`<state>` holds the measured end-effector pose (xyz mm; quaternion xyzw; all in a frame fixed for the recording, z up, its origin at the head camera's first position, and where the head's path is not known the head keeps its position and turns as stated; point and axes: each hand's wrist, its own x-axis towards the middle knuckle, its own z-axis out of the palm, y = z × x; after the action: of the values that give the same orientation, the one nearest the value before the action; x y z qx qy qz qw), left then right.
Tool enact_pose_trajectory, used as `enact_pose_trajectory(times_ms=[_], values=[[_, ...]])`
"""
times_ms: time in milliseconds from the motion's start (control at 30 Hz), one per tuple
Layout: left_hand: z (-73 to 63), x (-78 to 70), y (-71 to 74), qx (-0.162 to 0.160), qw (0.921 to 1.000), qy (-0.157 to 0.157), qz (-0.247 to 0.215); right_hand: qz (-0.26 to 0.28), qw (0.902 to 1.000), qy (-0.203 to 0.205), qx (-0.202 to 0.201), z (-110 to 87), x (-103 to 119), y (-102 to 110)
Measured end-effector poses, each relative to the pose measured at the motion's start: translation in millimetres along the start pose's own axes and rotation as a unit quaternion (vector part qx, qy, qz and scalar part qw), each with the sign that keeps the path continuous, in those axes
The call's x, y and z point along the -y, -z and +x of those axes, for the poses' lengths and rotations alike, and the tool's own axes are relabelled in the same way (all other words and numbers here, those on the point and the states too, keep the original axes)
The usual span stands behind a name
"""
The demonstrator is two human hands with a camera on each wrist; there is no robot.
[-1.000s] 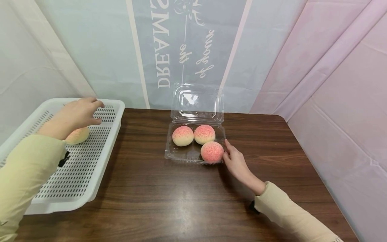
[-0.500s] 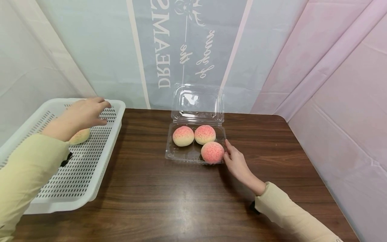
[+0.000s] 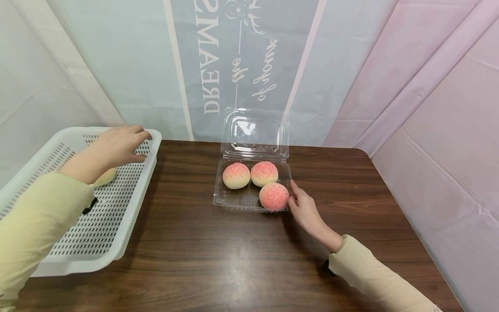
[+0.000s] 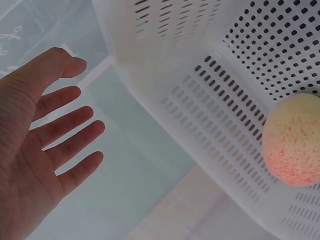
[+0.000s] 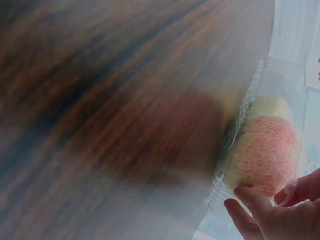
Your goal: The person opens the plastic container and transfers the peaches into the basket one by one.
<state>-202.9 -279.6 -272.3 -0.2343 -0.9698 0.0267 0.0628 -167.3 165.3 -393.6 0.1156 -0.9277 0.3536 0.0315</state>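
My left hand (image 3: 113, 151) hovers over the white perforated basket (image 3: 126, 229) at the left, fingers spread and holding nothing. Under its wrist, a peach (image 3: 105, 177) lies in the basket, partly hidden; in the left wrist view this peach (image 4: 294, 140) shows pale yellow with pink speckles, apart from the fingers (image 4: 75, 140). On the table, a clear plastic clamshell box (image 3: 230, 200) with raised lid (image 3: 253, 134) holds three peaches: back left (image 3: 236, 175), back right (image 3: 264, 173) and front right (image 3: 274, 197). My right hand (image 3: 308, 216) pinches the box's right rim, beside the front peach.
The basket stands on the left part of the dark wood table (image 3: 187, 251). Behind the table hangs a pale printed cloth (image 3: 148, 65), close to the box lid. Another pale cloth (image 3: 448, 164) borders the right side.
My left hand has drifted right over the basket, toward its right rim, covering more of the peach there. The right hand and the box have stayed put.
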Motion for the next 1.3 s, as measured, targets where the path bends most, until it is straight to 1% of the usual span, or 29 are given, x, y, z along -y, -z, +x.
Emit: enact_pose_trajectory(times_ms=[333,833,1100,1300], values=[[4.5,-11.7,6.0,0.008,0.9999,-0.008,0.003,0.001,1.0000,0.004,0.001,-0.2,0,0],[14.1,-27.1,12.0,0.002,0.9994,-0.032,0.015,0.001,1.0000,0.004,-0.002,-0.2,1,0],[18.9,-33.7,14.2,0.004,0.9995,-0.030,0.013,-0.002,1.0000,0.007,-0.001,0.8,0,0],[23.7,-39.2,16.1,0.007,0.9994,-0.032,0.012,0.000,1.0000,0.002,0.000,0.5,0,0]])
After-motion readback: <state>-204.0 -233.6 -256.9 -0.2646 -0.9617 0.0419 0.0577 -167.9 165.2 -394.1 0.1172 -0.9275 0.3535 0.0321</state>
